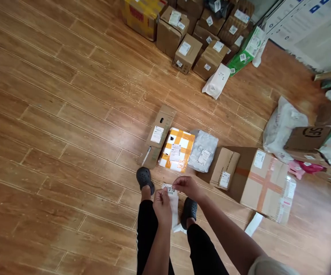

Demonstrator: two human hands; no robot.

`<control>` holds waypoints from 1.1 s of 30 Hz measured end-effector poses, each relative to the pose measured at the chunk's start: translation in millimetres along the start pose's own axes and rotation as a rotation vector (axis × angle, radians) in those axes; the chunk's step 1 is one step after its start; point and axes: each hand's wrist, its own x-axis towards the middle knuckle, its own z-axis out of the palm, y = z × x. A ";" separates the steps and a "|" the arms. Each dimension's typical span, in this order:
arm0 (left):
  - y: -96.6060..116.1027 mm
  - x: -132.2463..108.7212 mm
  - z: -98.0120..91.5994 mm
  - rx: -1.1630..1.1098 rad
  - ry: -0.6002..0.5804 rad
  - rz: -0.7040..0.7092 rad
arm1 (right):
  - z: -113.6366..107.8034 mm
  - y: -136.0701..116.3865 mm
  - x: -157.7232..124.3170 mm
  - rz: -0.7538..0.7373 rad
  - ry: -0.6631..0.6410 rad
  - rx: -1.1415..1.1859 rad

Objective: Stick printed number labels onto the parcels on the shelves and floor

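Observation:
A white strip of labels [174, 208], its top label printed with "2010" and a barcode, hangs between my feet. At its upper left edge, my left hand [162, 206] is closed in a pinch on it. My right hand [186, 186] has its fingers pinched at the upper right corner of the top label. Just beyond my hands lie a flat brown cardboard parcel [163, 120], a yellow-and-white checked parcel [184, 143] and a grey plastic mailer [204, 143], each bearing a shipping label.
To the right stand a small carton [226, 162] and a large taped carton [264, 183]. Several boxes [169, 36] are stacked at the back, with a white packet [218, 82] in front. Bags and an SF box [307, 137] sit at far right. Wood-patterned floor [53, 152] extends left.

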 end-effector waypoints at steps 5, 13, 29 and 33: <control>13.7 67.1 -25.0 -0.012 0.062 -0.063 | 35.4 -41.8 70.3 -0.070 0.223 -0.130; 25.2 103.4 -30.1 -0.090 0.109 -0.033 | 59.8 -82.8 109.8 0.042 -0.302 -0.064; 30.0 135.1 10.1 -0.055 0.243 -0.082 | 42.4 -72.4 157.6 0.112 -0.211 -0.130; 33.9 139.0 17.4 -0.048 0.251 -0.113 | 36.4 -74.4 161.0 0.054 -0.188 -0.172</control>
